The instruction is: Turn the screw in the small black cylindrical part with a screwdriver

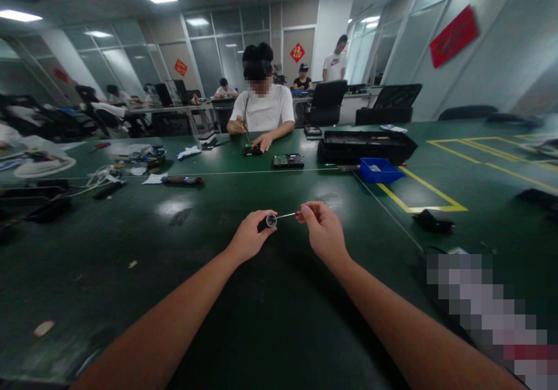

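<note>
In the middle of the head view, my left hand (251, 236) is closed around a small dark cylinder (271, 221) with a pale ring at its round end. My right hand (321, 230) pinches the reddish handle of a screwdriver (286, 215). Its thin metal shaft points left and its tip meets the cylinder's ring, or lies just beside it; I cannot tell which. Both hands are held over the green table (244, 332). The far side of the cylinder is hidden by my left fingers.
Across the table a person (261, 108) works on a small device. A circuit board (288, 160), a blue bin (380, 170) and a long black case (366, 147) lie beyond my hands. A dark cylindrical tool (182, 180) and cables (93, 181) are at left, a black block (433, 220) at right.
</note>
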Motion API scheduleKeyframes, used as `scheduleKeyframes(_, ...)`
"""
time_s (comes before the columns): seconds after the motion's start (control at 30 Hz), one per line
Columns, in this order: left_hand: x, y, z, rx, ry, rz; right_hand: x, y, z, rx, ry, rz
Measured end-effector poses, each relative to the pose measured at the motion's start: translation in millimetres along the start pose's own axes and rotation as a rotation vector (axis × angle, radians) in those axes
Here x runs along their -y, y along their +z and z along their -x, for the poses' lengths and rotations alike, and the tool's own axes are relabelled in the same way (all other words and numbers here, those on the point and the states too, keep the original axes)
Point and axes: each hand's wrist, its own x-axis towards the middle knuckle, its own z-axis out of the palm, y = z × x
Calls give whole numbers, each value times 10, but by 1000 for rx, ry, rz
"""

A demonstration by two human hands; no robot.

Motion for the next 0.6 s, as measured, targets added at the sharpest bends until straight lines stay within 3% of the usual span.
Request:
scheduleKeyframes(0.2, -1, -5, 7, 6, -7, -1, 54, -6, 18, 5, -7, 12)
scheduleKeyframes(0.43, -37, -15, 21, 28, 31, -94, 191, -70, 32, -26, -46, 321)
scheduleKeyframes(0.6, -46, 4, 36, 77, 68, -137, 172, -54, 53, 26, -136, 214)
